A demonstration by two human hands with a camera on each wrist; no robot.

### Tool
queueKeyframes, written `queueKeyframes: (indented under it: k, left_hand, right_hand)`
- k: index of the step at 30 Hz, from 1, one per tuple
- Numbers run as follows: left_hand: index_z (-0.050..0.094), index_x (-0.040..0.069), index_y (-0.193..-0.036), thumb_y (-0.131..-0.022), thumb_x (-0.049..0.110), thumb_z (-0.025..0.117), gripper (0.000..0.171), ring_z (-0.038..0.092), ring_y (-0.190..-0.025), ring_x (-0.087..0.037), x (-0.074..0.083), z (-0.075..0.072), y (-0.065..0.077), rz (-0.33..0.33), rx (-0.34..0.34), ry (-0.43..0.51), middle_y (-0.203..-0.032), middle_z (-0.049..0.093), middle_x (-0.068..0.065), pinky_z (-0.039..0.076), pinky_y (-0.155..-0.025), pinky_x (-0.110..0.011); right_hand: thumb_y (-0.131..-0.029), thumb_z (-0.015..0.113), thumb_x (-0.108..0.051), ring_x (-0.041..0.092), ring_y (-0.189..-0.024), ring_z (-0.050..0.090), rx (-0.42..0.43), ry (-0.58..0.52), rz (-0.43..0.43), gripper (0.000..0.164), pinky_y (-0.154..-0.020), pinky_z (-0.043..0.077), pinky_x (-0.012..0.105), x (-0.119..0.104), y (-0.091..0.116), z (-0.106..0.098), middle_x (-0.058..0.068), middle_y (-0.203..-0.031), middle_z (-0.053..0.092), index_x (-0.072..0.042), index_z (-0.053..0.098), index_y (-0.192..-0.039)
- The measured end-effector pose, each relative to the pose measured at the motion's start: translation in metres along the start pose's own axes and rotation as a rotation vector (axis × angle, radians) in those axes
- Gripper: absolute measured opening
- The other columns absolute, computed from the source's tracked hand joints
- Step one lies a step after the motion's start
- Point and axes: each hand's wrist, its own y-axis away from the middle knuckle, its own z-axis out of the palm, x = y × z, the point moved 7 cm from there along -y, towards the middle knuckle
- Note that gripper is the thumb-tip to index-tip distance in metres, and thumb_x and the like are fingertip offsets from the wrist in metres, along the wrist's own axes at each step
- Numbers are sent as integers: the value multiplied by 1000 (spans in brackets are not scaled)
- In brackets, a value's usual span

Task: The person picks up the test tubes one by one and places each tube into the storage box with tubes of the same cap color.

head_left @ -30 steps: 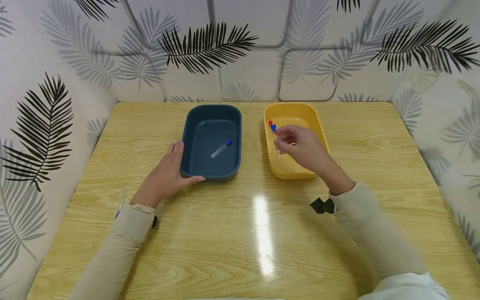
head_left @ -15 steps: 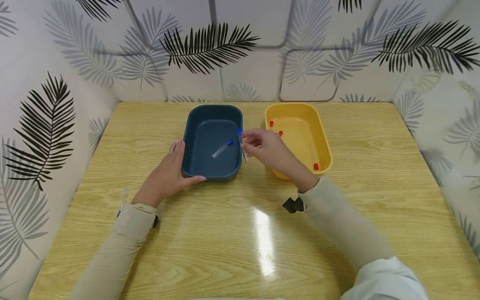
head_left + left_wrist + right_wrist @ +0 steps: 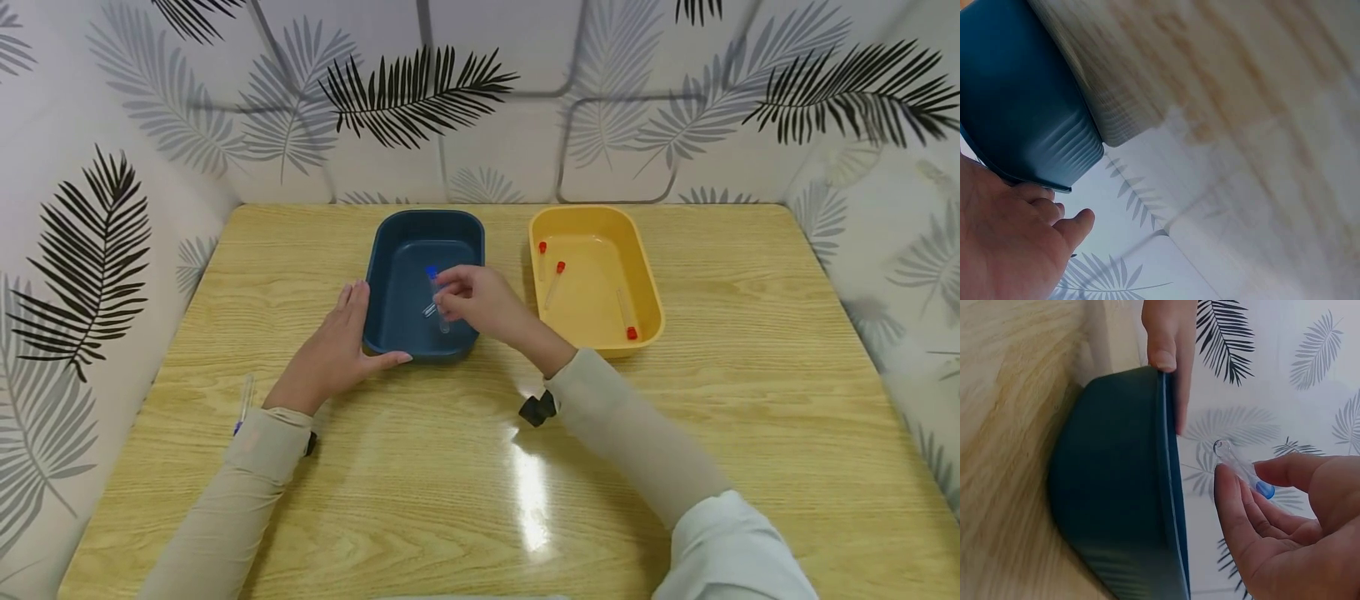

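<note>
Over the dark blue bin [image 3: 408, 229], my right hand [image 3: 483, 304] pinches a clear test tube with a blue cap [image 3: 432, 272] between thumb and fingers. The right wrist view shows this tube [image 3: 1244, 467] above the bin's rim, with no contact. On the bin's floor lies another clear tube [image 3: 429, 310], its upper part hidden behind the held tube and hand. My left hand [image 3: 330, 354] rests at the bin's near left corner, thumb along the front rim and fingers straight along the left side. Seen from the left wrist, its fingers [image 3: 1075, 228] sit at the bin's rim.
To the right stands a yellow bin [image 3: 648, 292] with red-capped tubes [image 3: 632, 332] inside. A blue-capped tube [image 3: 247, 400] lies on the wooden table [image 3: 420, 483], partly behind the left sleeve. A leaf-patterned wall covering [image 3: 495, 150] rises behind the table.
My right hand has carried the blue-capped test tube left, from over the yellow bin to over the dark blue bin. My left hand has stayed on the blue bin.
</note>
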Motion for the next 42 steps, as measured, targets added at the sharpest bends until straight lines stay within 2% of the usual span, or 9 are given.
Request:
queueKeyframes:
  k: [9,18,27,42]
  left_hand:
    - [-8,11,-148,-71,80,46,117,-10,-139,-19,0,1,1,2,-8,-5,-154,-7,-6,16,-109,-48]
    - [-8,10,-148,-71,80,46,117,-10,-139,-19,-1,2,0,1,-14,-5,-154,-7,-7,16,-109,-49]
    - [-8,11,-148,-71,81,47,118,-11,-139,-19,0,2,0,4,-9,5,-154,-5,-9,17,-109,-50]
    - [-11,13,-148,-70,81,47,118,-10,-139,-18,-1,1,-1,-3,-15,22,-155,-5,-9,18,-108,-51]
  right_hand:
    - [-92,58,-8,19,-77,66,-57,-110,44,29,-69,54,26,6,-16,32,11,-91,67,4,57,-118]
    - [-92,58,-6,19,-79,66,-83,-187,153,30,-70,54,25,20,-31,58,12,-93,66,4,55,-121]
    - [-93,56,-7,18,-79,66,-132,-154,179,30,-72,54,27,30,-41,77,13,-95,66,4,56,-121]
    - [-93,56,-7,22,-84,65,-244,-145,257,31,-75,53,29,40,-49,89,16,-101,63,5,55,-121]
